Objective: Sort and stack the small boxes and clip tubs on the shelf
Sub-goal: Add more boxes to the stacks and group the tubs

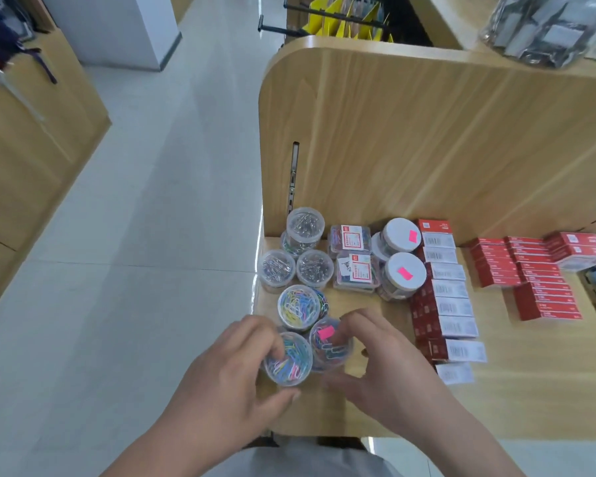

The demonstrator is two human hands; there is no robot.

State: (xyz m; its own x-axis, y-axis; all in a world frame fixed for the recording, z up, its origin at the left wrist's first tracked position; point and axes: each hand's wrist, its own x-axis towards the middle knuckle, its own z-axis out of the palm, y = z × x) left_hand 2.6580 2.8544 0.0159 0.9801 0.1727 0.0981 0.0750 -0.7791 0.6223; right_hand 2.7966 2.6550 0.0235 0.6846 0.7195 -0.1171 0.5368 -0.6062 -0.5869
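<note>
White floor (124,270) fills the left half, open from 7 to 11 o'clock, up to the shelf's (516,394) left edge. The left hand (234,366), at 7 o'clock, grips a blue tub (288,361) of coloured clips with its fingers over the lid and its thumb under the near side; the tub sits right at the shelf's left front corner. Touching it at its 1 o'clock is a tagged tub (331,346) with a pink sticker, which the right hand (389,366) clasps, its fingers curled over the far side and its thumb at the near side. The two hands are close together, one tub each. At 12 o'clock from these stands a third colour tub (300,306). Beyond it are two silver tubs (277,270) side by side, the left one hard against the shelf's left edge (perhaps slightly over it). A stacked pair (305,225) stands by the upright panel (427,132). At centre lie two clear flat boxes (355,271), then white-lid tubs (405,271) with pink stickers. Just right of those, a row of red boxes (441,297) runs from the panel towards 5 o'clock. Red stacks (530,280) sit well apart at 3 o'clock. Bare wood lies between the row and the stacks, and along the front edge from 5 to 4 o'clock.
</note>
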